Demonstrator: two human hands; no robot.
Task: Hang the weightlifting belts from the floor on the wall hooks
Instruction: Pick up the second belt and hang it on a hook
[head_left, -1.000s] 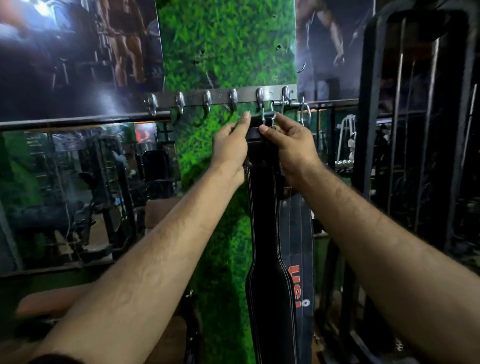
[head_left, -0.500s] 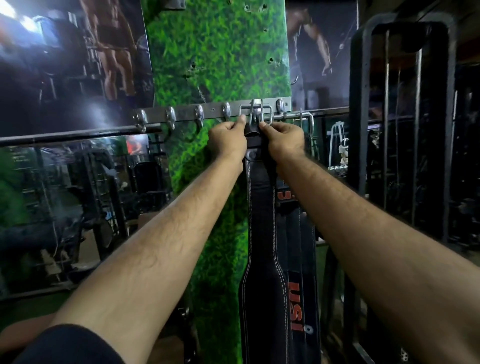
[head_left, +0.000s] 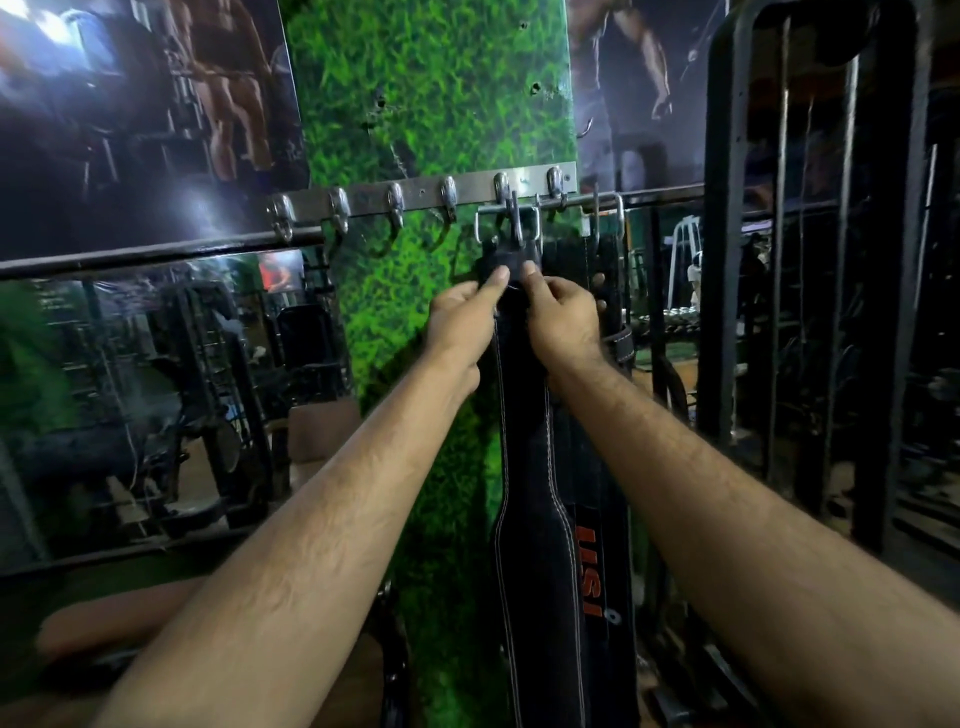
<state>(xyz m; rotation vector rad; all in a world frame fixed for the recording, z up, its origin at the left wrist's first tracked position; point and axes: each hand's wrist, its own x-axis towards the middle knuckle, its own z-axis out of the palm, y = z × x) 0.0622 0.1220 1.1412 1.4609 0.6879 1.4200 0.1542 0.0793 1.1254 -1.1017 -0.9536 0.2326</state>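
A black weightlifting belt (head_left: 535, 551) with white stitching hangs down the green wall panel. Its metal buckle (head_left: 508, 224) sits over a hook on the steel hook rail (head_left: 421, 192). My left hand (head_left: 460, 319) and my right hand (head_left: 563, 317) pinch the belt's top just under the buckle, thumbs and fingertips meeting on the strap. Behind it hangs a second black belt (head_left: 592, 566) with orange lettering, its buckle (head_left: 605, 213) on the hook further right.
Several bare hooks (head_left: 340, 210) line the rail to the left. A mirror (head_left: 130, 384) fills the lower left wall. A black metal gym rack (head_left: 810, 260) stands close on the right. A brown padded bench (head_left: 104, 623) sits low at left.
The buckle now hangs on the hook by itself. Both hands have slid down from the buckle at the rail to the strap just below it.
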